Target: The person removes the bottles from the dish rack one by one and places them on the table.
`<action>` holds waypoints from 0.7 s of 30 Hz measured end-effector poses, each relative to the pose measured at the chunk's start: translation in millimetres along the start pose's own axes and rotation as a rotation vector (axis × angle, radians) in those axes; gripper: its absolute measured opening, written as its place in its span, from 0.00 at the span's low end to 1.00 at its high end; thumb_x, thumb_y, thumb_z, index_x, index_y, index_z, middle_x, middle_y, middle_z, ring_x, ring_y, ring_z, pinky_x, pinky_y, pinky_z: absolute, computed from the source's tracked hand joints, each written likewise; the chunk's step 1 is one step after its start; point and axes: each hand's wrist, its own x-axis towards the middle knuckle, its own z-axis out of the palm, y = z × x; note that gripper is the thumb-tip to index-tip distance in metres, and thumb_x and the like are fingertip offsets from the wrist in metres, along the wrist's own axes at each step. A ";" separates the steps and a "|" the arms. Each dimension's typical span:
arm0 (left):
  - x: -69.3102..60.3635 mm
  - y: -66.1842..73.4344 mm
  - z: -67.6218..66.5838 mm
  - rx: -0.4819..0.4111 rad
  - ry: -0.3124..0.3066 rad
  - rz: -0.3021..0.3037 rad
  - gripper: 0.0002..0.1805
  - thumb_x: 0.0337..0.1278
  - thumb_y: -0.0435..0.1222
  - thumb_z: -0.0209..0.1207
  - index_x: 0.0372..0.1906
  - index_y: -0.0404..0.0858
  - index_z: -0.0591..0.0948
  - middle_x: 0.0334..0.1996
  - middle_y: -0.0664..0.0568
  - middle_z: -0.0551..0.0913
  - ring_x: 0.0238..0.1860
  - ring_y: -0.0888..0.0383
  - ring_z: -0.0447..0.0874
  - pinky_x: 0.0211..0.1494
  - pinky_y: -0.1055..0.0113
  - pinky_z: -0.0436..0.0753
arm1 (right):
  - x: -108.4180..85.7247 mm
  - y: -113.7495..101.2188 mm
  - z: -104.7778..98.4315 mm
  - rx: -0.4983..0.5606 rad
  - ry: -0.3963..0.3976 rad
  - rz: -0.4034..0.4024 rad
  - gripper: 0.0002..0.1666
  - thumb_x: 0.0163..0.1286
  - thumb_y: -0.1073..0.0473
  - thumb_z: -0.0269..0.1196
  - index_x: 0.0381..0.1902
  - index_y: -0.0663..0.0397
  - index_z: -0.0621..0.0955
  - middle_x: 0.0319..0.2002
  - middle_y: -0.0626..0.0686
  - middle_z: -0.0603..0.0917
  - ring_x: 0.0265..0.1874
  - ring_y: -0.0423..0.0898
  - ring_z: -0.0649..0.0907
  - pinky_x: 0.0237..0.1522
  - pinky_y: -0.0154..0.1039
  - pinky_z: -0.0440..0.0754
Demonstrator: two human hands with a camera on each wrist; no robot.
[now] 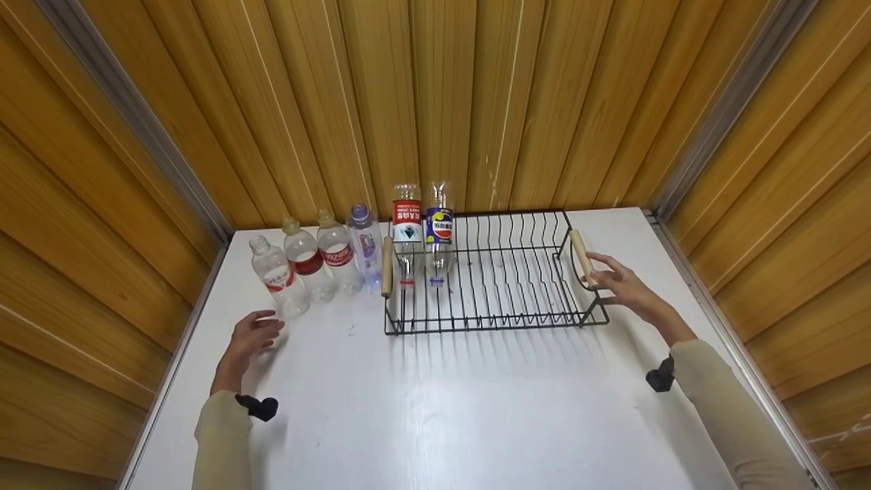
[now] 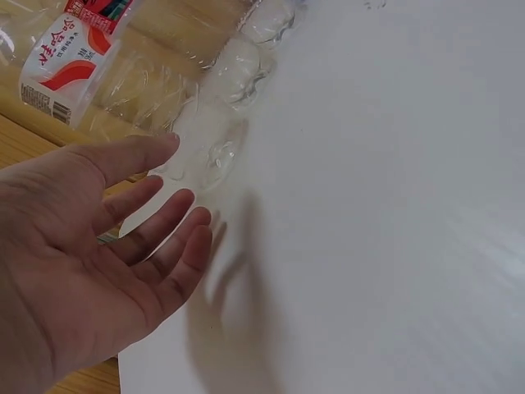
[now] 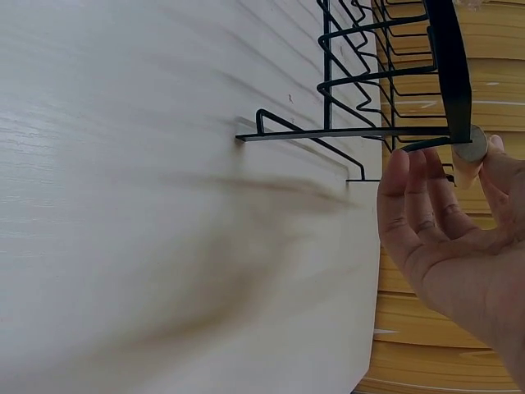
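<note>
A black wire dish rack [image 1: 503, 325] with a wooden handle at each end stands toward the back of the table. My right hand [image 1: 629, 292] holds its right wooden handle [image 1: 582, 258]; in the right wrist view the fingers [image 3: 396, 193] curl at the black end bar beside the handle. Two clear plastic bottles lie neck-down in the rack's left end, one with a red and white label [image 1: 407, 221], one with a blue label [image 1: 439, 228]. My left hand [image 1: 250, 337] is empty, fingers relaxed, just in front of a clear bottle [image 1: 279, 275] with a red and white label.
Beside that bottle stand two bottles with red labels [image 1: 309, 264] [image 1: 338, 254] and a purple-capped bottle [image 1: 367, 245], in a row left of the rack. Wood-patterned walls [image 1: 442, 102] enclose the white table [image 1: 422, 408] at the back and sides.
</note>
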 end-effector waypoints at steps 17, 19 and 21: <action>-12.6 13.3 16.6 0.100 -0.137 0.153 0.31 0.73 0.42 0.59 0.73 0.31 0.68 0.61 0.34 0.79 0.54 0.52 0.83 0.60 0.54 0.82 | 0.4 2.3 -0.9 0.005 -0.006 0.012 0.38 0.83 0.46 0.49 0.82 0.47 0.51 0.71 0.75 0.68 0.65 0.57 0.76 0.66 0.71 0.72; -13.3 19.8 21.5 0.111 -0.167 0.165 0.32 0.74 0.43 0.58 0.74 0.32 0.67 0.64 0.33 0.77 0.59 0.47 0.81 0.64 0.50 0.80 | 0.3 2.5 -0.5 0.016 -0.005 0.015 0.38 0.83 0.46 0.49 0.82 0.47 0.51 0.71 0.75 0.68 0.65 0.57 0.76 0.67 0.73 0.70; -13.6 25.6 26.5 0.113 -0.191 0.172 0.32 0.74 0.44 0.58 0.75 0.33 0.67 0.65 0.33 0.76 0.62 0.44 0.79 0.66 0.49 0.79 | 0.2 2.7 0.1 0.018 -0.008 0.015 0.38 0.84 0.46 0.49 0.82 0.47 0.51 0.71 0.76 0.67 0.66 0.58 0.75 0.67 0.74 0.68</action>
